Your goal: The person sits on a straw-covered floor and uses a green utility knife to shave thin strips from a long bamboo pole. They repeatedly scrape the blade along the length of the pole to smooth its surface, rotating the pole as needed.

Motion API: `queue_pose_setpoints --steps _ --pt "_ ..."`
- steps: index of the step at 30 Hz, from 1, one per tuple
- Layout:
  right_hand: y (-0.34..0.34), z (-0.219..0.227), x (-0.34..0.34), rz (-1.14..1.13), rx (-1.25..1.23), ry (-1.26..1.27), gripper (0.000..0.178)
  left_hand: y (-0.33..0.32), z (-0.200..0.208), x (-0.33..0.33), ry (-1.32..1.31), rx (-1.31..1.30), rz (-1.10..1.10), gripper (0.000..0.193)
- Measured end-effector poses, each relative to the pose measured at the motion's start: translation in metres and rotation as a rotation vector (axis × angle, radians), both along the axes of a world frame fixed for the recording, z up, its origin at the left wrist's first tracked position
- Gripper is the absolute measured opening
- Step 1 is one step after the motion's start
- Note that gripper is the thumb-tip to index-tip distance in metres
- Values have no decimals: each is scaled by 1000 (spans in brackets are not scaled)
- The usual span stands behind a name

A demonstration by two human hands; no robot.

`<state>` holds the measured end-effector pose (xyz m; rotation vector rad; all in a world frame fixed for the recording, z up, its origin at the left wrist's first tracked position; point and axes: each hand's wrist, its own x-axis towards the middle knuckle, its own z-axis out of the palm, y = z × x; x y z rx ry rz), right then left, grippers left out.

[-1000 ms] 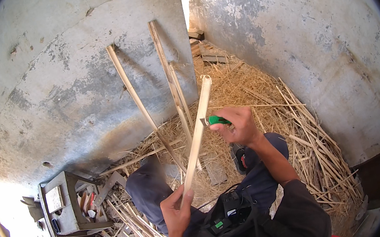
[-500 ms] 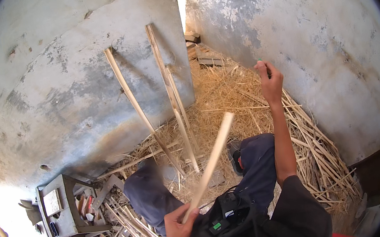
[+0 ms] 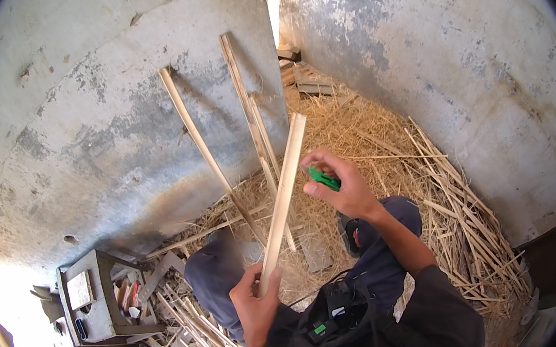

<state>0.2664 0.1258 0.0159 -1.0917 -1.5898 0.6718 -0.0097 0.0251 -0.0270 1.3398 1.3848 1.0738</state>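
A pale split wooden strip (image 3: 285,196) slants up and away in front of me. My left hand (image 3: 254,301) is closed around its lower end. My right hand (image 3: 349,191) is closed on a small green tool (image 3: 324,179), just right of the strip's upper part. Much of that tool is covered by my fingers, so its exact kind does not show. A narrow gap separates the right fingertips from the strip.
Several long strips (image 3: 195,135) lean on the weathered wall (image 3: 102,138). Straw-like shavings (image 3: 348,128) cover the floor between my legs and beyond. A heap of thin strips (image 3: 467,241) lies at right. An overturned stool-like frame (image 3: 95,317) stands at left beside more strips (image 3: 196,327).
My right hand has come down and left from beside the right wall to near the strip, bringing the green tool into view. The strip's far end has swung up and left.
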Motion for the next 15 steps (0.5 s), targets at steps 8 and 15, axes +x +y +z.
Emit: queue_pose_setpoints --steps 8,15 --pt "6 -9 -2 241 -371 456 31 12 13 6 176 205 -143 46" --pt "11 -8 8 107 -301 680 29 21 13 4 28 179 -189 62"
